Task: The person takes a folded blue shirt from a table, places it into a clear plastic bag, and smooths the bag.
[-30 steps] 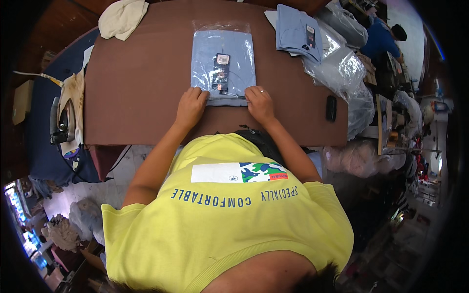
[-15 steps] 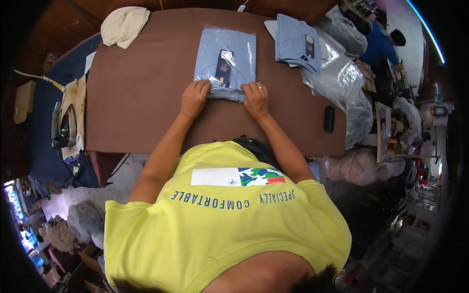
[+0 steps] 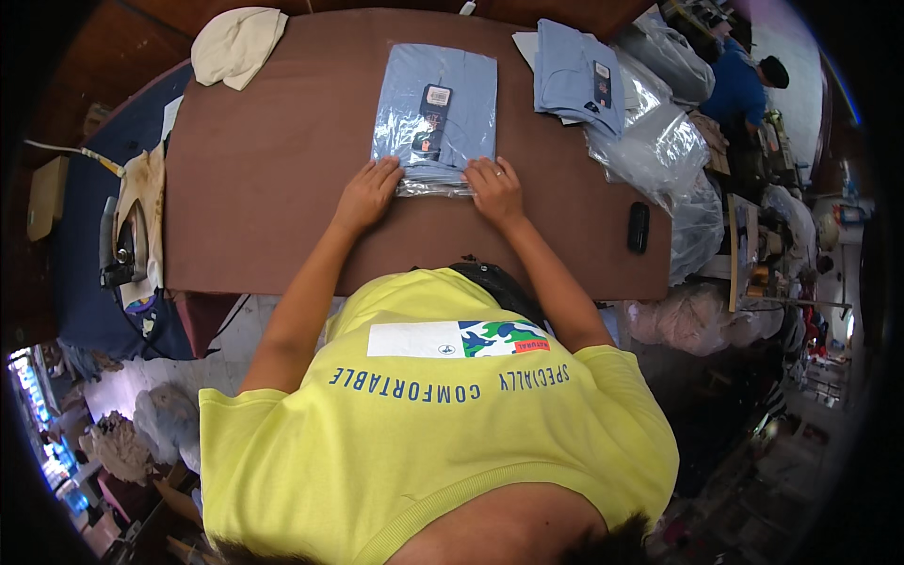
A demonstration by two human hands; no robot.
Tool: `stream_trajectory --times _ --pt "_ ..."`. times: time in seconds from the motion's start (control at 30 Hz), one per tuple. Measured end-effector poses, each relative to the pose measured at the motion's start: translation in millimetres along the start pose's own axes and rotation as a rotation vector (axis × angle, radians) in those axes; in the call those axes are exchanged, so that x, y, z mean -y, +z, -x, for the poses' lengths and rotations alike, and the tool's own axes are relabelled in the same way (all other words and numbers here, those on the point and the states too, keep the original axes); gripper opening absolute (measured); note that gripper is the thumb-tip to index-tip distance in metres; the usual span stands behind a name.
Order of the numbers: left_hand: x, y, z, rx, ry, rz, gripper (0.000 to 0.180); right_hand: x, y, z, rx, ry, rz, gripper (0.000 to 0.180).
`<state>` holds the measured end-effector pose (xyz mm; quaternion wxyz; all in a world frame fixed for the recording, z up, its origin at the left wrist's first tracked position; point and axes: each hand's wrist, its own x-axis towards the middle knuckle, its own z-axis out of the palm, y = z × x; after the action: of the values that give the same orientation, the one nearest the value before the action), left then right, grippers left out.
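A folded light-blue garment [image 3: 471, 104] with a dark hang tag [image 3: 432, 121] lies flat inside a clear plastic bag [image 3: 433, 187] on the brown table [image 3: 273, 188]. At the bag's near left corner, the fingers of my left hand [image 3: 370, 195] rest stretched out on the plastic. Opposite it, my right hand [image 3: 496, 195], a ring on one finger, lies on the near right corner with its fingers extended. Between the two hands the bag's near edge is wrinkled and shiny.
Another folded blue garment [image 3: 563, 75] with a tag lies at the far right, beside heaped clear plastic bags [image 3: 650, 141]. A small black case [image 3: 637, 228] is near the right edge. At left are a cream cloth [image 3: 235, 47] and an iron [image 3: 122, 247]. A person in blue [image 3: 733, 87] works at far right.
My fingers have gone from gripping the bag's near edge to lying flatter on its corners. The packet looks smoother and the tag's glare has shifted.
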<state>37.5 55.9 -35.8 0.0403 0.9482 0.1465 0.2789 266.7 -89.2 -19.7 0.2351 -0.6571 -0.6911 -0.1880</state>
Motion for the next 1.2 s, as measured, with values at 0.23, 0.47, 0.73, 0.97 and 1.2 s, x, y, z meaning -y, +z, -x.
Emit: stream_trajectory --times 0.23,0.47,0.73,0.97,1.2 --pt "-24.7 -23.0 5.6 0.268 -0.112 0.052 0.05 4.6 -6.8 20.3 0.134 0.013 0.054 0.033" --pt "-28.6 -26.3 16.8 0.361 -0.057 0.013 0.046 20.6 -28.6 16.4 0.102 -0.084 0.116 0.036" --pt "2.3 -37.2 -30.2 0.222 -0.281 0.222 0.046 43.1 -19.8 -9.2 -0.051 -0.386 0.185 0.017" --pt "-0.1 36.5 -76.3 0.23 -0.158 -0.037 0.05 38.5 -12.4 -7.2 -0.064 -0.214 -0.187 0.019" --pt "3.1 46.7 -72.6 0.241 -0.118 -0.117 0.057 34.6 -45.4 19.1 0.04 0.009 -0.317 0.024"
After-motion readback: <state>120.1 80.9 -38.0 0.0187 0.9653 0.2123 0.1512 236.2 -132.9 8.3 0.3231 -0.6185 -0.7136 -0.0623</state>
